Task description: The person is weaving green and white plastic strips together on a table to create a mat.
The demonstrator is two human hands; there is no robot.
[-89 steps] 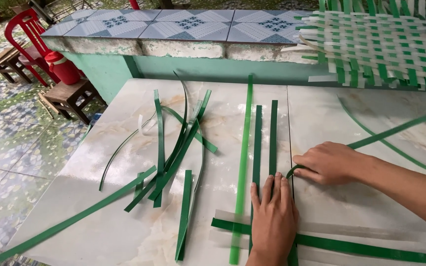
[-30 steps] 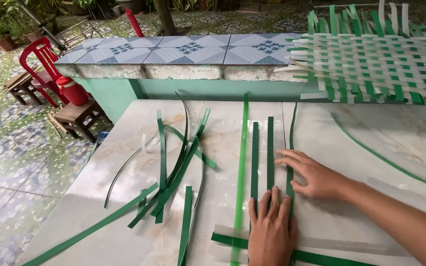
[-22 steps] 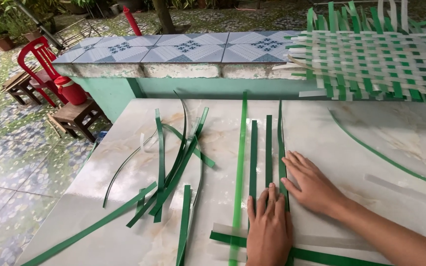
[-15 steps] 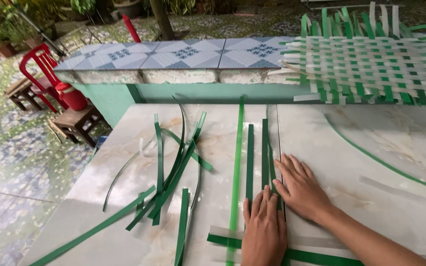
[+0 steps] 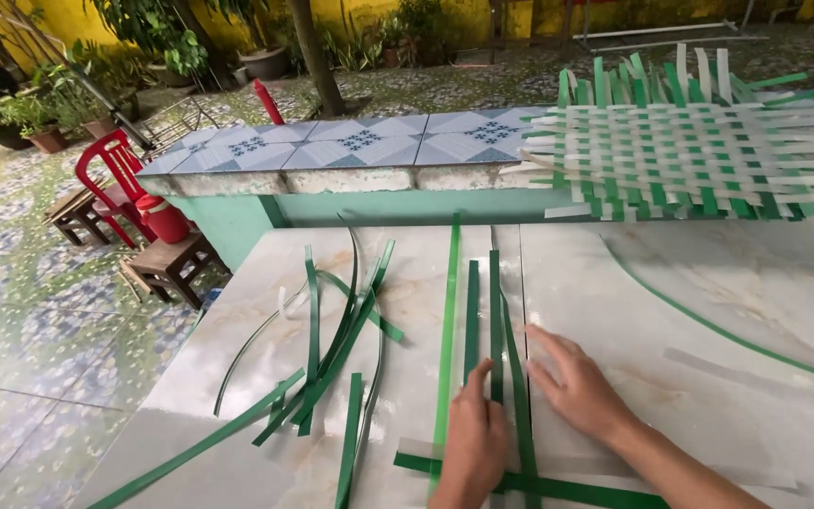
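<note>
Pressing flat glossy green strips (image 5: 495, 311) onto marble tabletop (image 5: 708, 283).

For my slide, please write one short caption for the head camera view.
Two bare hands, left and right, press upright green strips flat on a marble table.

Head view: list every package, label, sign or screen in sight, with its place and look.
None shows in this view: only plain green plastic strips under both hands, loose dark green strips to the left, and a woven green-and-white strip mat at the far right, all unprinted.
</note>
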